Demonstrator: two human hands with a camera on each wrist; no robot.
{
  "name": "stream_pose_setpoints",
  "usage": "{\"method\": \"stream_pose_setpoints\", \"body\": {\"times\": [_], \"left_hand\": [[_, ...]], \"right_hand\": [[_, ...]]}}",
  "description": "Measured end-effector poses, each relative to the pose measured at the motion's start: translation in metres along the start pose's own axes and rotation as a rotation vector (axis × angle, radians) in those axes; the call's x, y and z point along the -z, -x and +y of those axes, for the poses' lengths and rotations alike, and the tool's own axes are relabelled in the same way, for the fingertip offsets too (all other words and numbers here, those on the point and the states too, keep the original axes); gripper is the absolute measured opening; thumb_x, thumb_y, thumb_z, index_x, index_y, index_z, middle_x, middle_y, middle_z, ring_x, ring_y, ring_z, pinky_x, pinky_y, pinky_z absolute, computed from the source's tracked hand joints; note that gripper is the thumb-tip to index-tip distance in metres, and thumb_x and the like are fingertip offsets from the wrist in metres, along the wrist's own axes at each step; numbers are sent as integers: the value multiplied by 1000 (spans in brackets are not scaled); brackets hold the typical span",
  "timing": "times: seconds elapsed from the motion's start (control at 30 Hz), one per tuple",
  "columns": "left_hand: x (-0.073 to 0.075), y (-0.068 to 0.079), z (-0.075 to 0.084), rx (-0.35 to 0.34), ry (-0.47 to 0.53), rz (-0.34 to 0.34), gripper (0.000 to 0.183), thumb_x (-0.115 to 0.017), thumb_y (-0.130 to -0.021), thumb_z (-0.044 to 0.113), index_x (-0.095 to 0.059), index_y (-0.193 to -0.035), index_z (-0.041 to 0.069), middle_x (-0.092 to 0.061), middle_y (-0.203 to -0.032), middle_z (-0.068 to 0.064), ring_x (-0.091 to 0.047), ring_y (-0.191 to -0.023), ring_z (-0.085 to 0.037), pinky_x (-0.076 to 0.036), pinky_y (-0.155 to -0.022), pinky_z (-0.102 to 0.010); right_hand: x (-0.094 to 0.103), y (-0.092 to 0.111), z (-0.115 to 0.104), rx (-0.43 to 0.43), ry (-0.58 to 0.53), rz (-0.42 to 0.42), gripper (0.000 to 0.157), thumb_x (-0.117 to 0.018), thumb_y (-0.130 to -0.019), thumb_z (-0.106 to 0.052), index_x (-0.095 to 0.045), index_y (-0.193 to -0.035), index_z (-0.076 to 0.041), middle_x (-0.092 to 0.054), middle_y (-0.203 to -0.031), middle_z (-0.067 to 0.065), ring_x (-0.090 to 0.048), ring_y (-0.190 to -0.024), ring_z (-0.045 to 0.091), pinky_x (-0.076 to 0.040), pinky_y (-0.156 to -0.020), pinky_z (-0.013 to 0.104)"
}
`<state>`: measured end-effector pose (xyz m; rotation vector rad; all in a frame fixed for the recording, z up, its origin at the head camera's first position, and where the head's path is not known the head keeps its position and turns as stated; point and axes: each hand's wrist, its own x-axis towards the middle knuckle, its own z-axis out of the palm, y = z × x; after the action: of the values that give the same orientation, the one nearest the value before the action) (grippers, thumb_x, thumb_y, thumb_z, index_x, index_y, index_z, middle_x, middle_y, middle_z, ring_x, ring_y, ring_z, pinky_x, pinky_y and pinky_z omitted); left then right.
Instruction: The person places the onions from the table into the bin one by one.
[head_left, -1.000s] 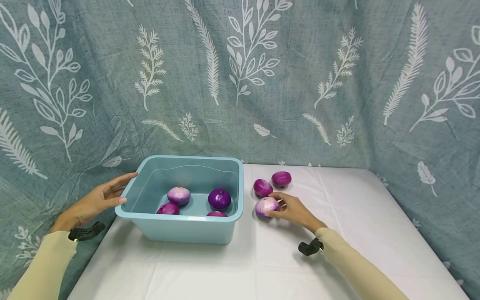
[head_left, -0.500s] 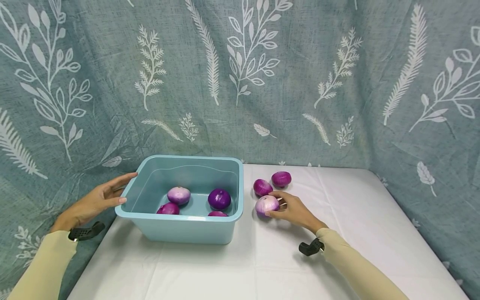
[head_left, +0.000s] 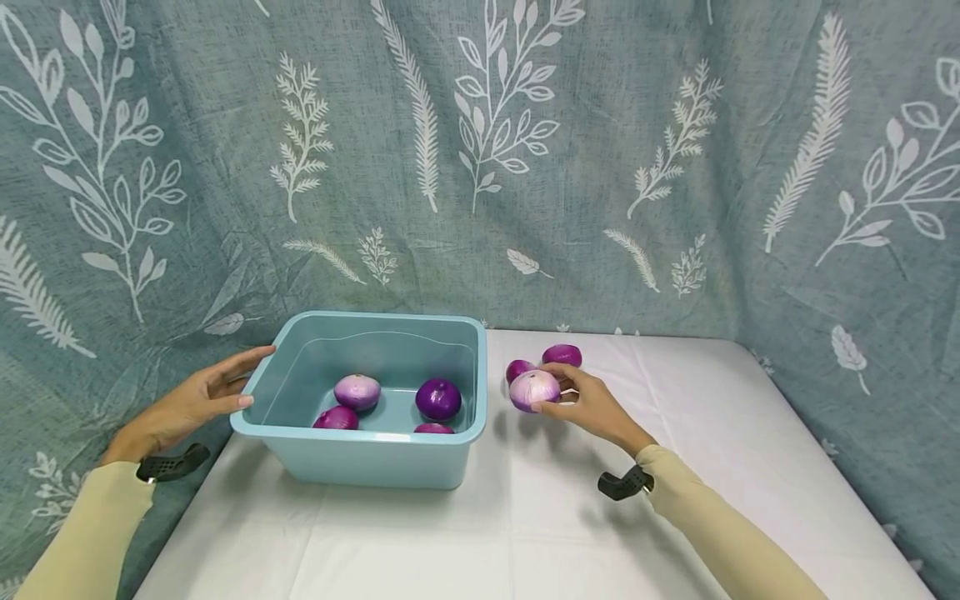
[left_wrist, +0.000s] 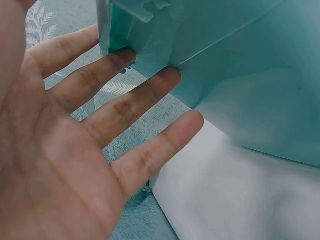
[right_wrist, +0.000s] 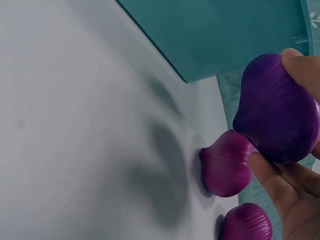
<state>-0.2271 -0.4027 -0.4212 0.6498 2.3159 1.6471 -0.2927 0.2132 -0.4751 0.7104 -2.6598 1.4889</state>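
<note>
My right hand (head_left: 592, 407) holds a pale purple-and-white onion (head_left: 535, 390) between thumb and fingers, raised over the table, its shadow below. In the right wrist view this onion (right_wrist: 275, 110) shows a dark purple underside. Just behind it lie two magenta onions, one (head_left: 517, 369) partly covered by the held onion, the other (head_left: 562, 356) farther back. My left hand (head_left: 183, 408) rests against the left side of a light blue plastic tub (head_left: 367, 462). In the left wrist view its fingers (left_wrist: 145, 155) extend nearly straight along the tub's outer wall.
Inside the tub are several onions: a pale one (head_left: 357, 391), a dark purple one (head_left: 438, 399), and magenta ones (head_left: 337, 417) partly hidden by the front rim. A white cloth (head_left: 600, 550) covers the table. Leaf-patterned curtains (head_left: 480, 250) enclose its back and sides.
My right hand has lifted the pale onion off the table, and it now overlaps the magenta onion behind it. The left hand and the tub have stayed still.
</note>
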Motion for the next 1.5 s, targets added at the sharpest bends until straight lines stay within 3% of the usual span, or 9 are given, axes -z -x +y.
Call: {"method": "stream_pose_setpoints", "body": {"times": [0.2,0.47,0.77,0.97,1.2,1.33,1.5], "left_hand": [[0,0,0,-2,-5,-6,71,-51,-107,0,-18,-167,21,-16,-171,-2,-41,-139,5,-48,-101,-21],[0,0,-1,-10,-3,-11,71,-50,-107,0,-18,-167,20,-15,-171,-4,-41,-139,4,-48,-101,-21],[0,-2,-2,-3,-12,0,71,-52,-107,1,-19,-167,21,-16,-171,-5,-43,-138,4,-49,-101,-22],[0,-2,0,-4,-15,-1,71,-52,-107,1,-19,-167,21,-16,-171,-5,-43,-138,3,-48,-101,-21],[0,-2,1,1,-21,1,71,-53,-107,2,-19,-167,22,-15,-171,-7,-43,-138,4,-48,-101,-21],[0,-2,1,6,-20,1,71,-53,-107,2,-19,-167,22,-15,-171,-6,-44,-137,3,-49,-101,-22],[0,-1,0,6,-14,5,72,-53,-107,1,-19,-167,22,-15,-171,-6,-44,-137,3,-50,-101,-23]], "right_hand": [[3,-2,-15,9,-1,8,71,-90,-82,-32,-58,-141,-8,-63,-132,9,-68,-110,24,-58,-92,34],[6,-8,-36,83,2,23,71,-88,-85,-32,-57,-144,-12,-60,-137,7,-66,-116,22,-56,-96,30],[8,-10,-60,137,-7,59,65,-88,-85,-30,-59,-143,-18,-62,-136,2,-66,-109,21,-55,-97,47],[4,-13,-77,164,-29,53,66,-88,-85,-29,-58,-143,-20,-61,-135,2,-66,-114,25,-55,-100,40],[-1,-17,-89,199,-31,54,68,-89,-84,-28,-58,-144,-21,-61,-130,2,-67,-109,19,-56,-96,32],[-3,-19,-96,198,-48,38,68,-89,-85,-27,-57,-145,-22,-60,-132,1,-69,-104,18,-58,-93,39],[-9,-23,-106,193,-102,18,71,-88,-85,-22,-55,-147,-20,-57,-139,2,-68,-111,21,-57,-96,46]]}}
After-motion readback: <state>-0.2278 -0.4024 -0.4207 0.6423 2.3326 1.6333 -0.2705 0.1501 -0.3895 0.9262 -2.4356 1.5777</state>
